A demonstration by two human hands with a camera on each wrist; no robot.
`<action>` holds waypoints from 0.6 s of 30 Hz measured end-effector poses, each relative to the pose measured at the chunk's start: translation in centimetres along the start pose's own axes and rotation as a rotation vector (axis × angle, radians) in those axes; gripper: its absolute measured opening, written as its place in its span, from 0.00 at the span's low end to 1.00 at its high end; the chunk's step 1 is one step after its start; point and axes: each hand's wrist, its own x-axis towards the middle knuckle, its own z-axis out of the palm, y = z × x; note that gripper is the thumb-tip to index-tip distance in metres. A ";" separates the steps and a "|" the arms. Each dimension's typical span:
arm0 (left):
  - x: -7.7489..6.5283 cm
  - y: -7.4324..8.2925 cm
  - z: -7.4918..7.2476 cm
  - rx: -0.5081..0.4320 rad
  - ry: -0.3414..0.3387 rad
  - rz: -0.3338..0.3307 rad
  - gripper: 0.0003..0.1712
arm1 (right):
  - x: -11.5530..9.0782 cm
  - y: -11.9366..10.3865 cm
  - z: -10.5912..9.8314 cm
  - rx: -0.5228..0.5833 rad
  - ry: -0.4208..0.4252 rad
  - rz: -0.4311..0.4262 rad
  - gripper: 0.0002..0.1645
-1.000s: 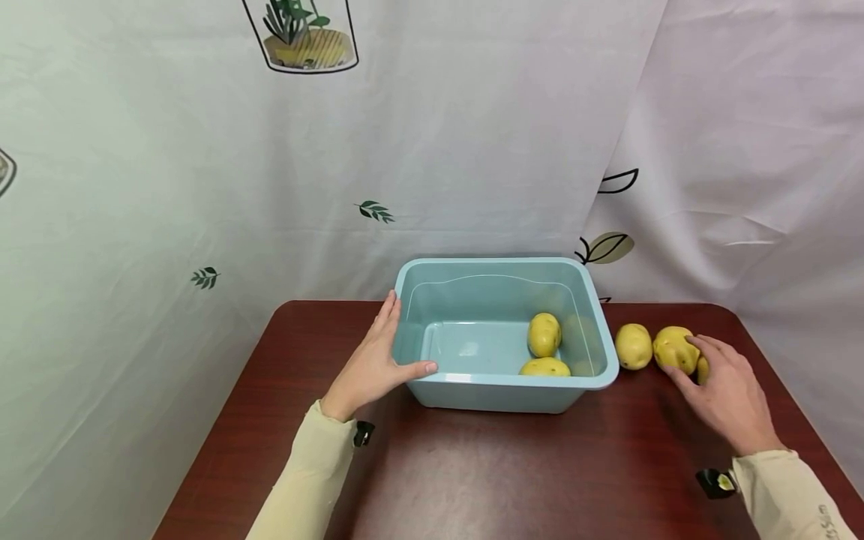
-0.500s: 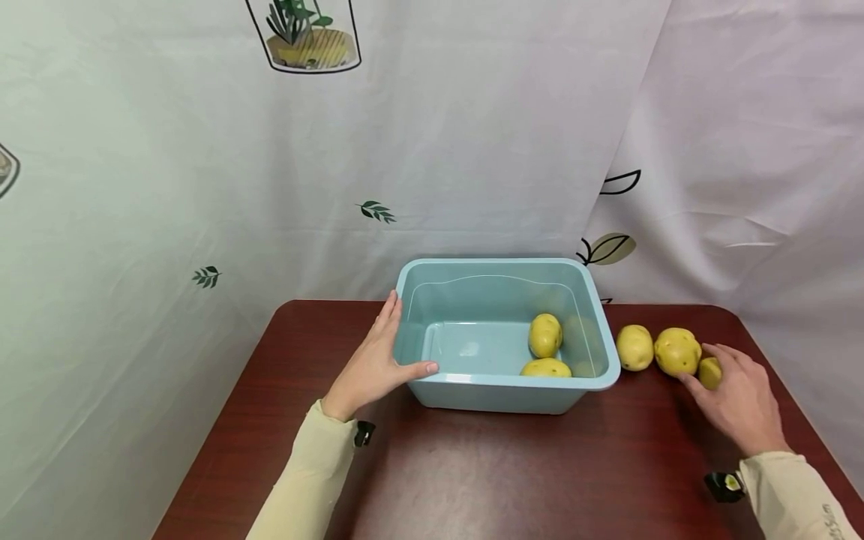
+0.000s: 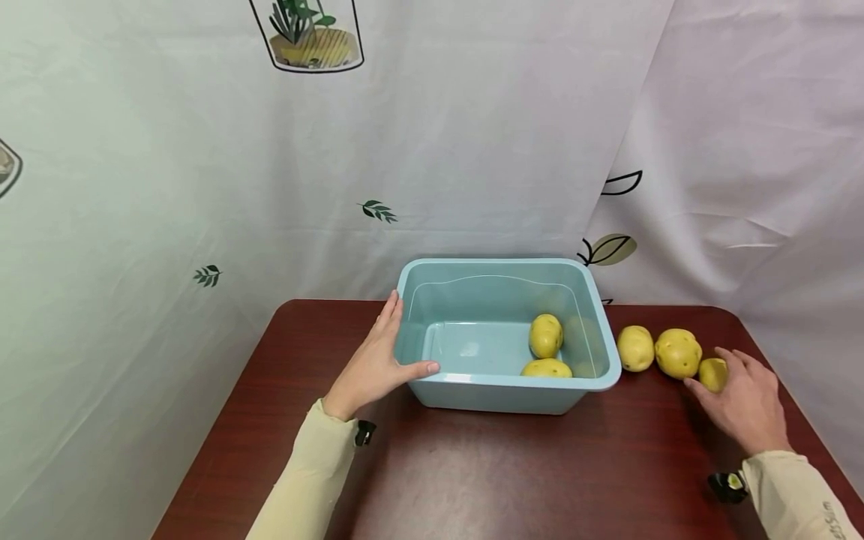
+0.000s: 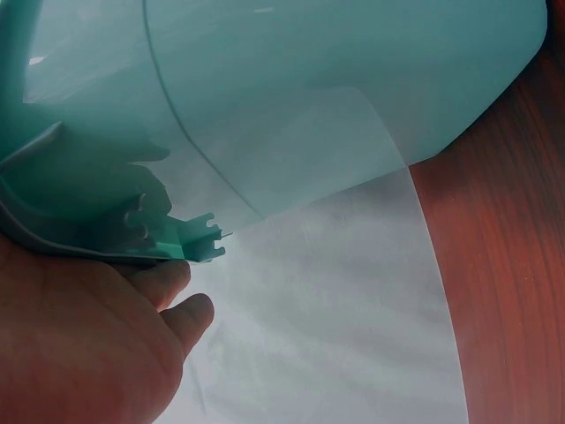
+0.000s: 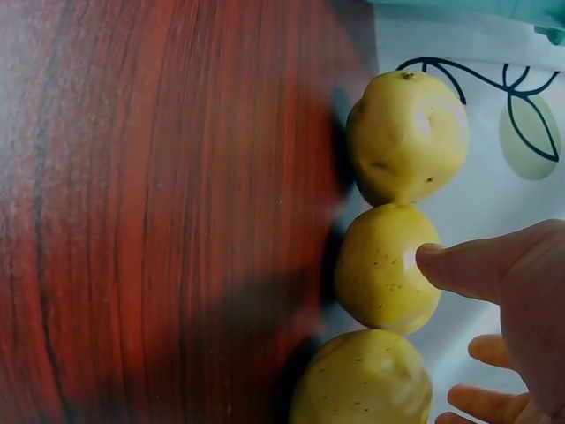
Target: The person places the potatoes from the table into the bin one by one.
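A light blue plastic bin (image 3: pixel 506 381) stands at the table's back with two yellow potatoes (image 3: pixel 545 336) inside, near its right end. My left hand (image 3: pixel 367 371) rests at the bin's front left corner, thumb on the front rim and straight fingers along the left side. Right of the bin, several potatoes (image 3: pixel 635 349) lie in a row. At the row's far end is a smaller-looking potato (image 3: pixel 712 373), partly hidden by my right hand (image 3: pixel 742 401). That hand's thumb and fingers are spread about this potato. In the right wrist view, a gap shows between the fingers (image 5: pixel 490 402) and the nearest potato (image 5: pixel 364 384).
The dark red-brown table (image 3: pixel 513 480) has rounded back corners. Behind it hangs a pale cloth (image 3: pixel 472 150) printed with leaves and plant jars. The bin's right wall is close to the first potato of the row.
My right hand has shifted right, off the middle potato of the row to the end one, which shows more now. My left hand keeps its place on the bin.
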 end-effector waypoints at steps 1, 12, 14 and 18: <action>0.0 0.0 0.0 0.001 -0.001 0.000 0.71 | 0.0 0.1 0.0 0.001 -0.005 0.004 0.41; 0.0 0.1 -0.1 -0.007 -0.001 0.000 0.70 | 0.1 1.0 0.2 0.002 -0.060 0.067 0.47; 0.0 0.1 -0.1 -0.009 -0.001 0.000 0.69 | 0.2 1.2 0.2 -0.001 -0.068 0.081 0.48; 0.0 0.1 0.0 -0.008 -0.001 0.001 0.69 | 0.3 1.5 0.1 -0.013 -0.091 0.124 0.51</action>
